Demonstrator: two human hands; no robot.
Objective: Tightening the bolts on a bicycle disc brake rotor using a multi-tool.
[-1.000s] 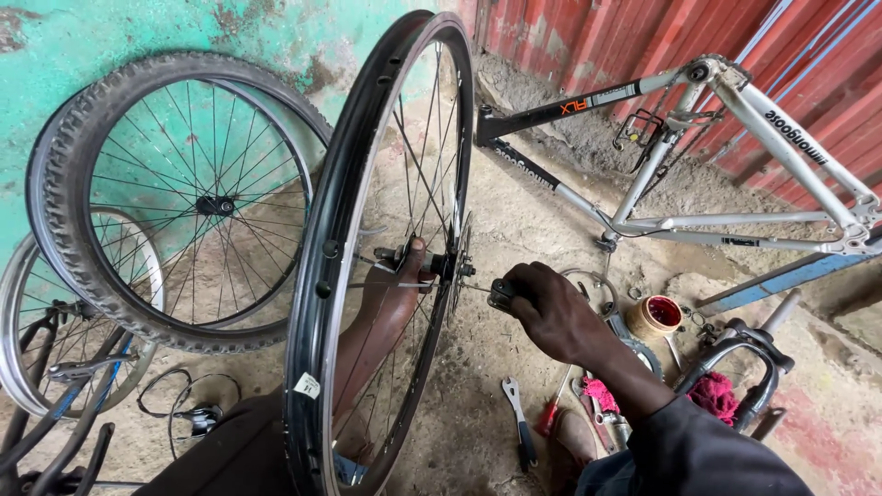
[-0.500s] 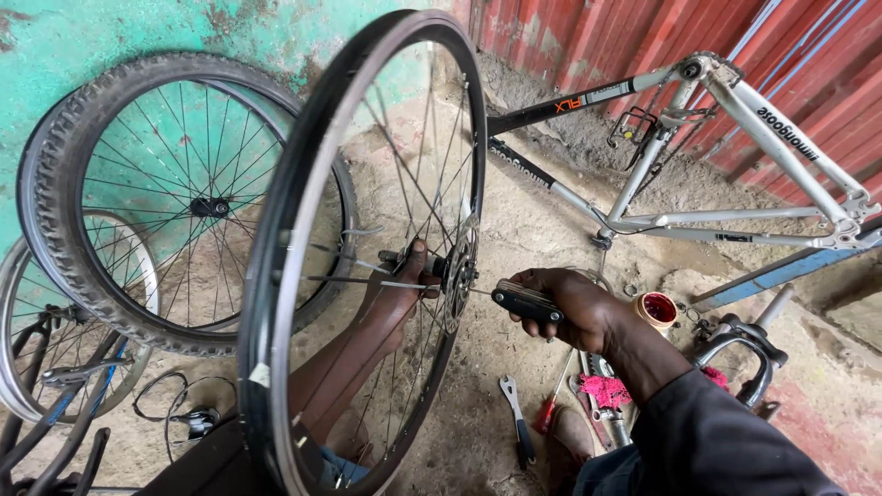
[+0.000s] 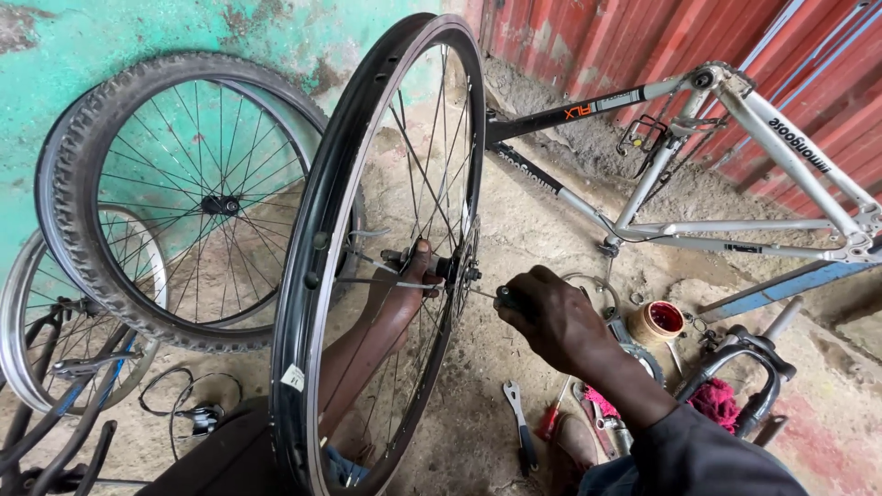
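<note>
Black rim (image 3: 303, 276) stands upright as our left hand (image 3: 418, 271) grips the hub (image 3: 450, 268), right hand (image 3: 551, 317) fisted on a tool (image 3: 508, 298) at the axle.

Head cam, looks down, close on hands (image 3: 551, 317) at wheel (image 3: 377, 248).

A worn turquoise plaster wall (image 3: 119, 37) stands at the left, its paint flaked in grey patches. A red corrugated metal wall (image 3: 643, 37) closes the right side. The floor is bare, dusty grey-brown earth (image 3: 542, 220), lumpy along the foot of the metal sheets. Soft, even daylight falls throughout.
</note>
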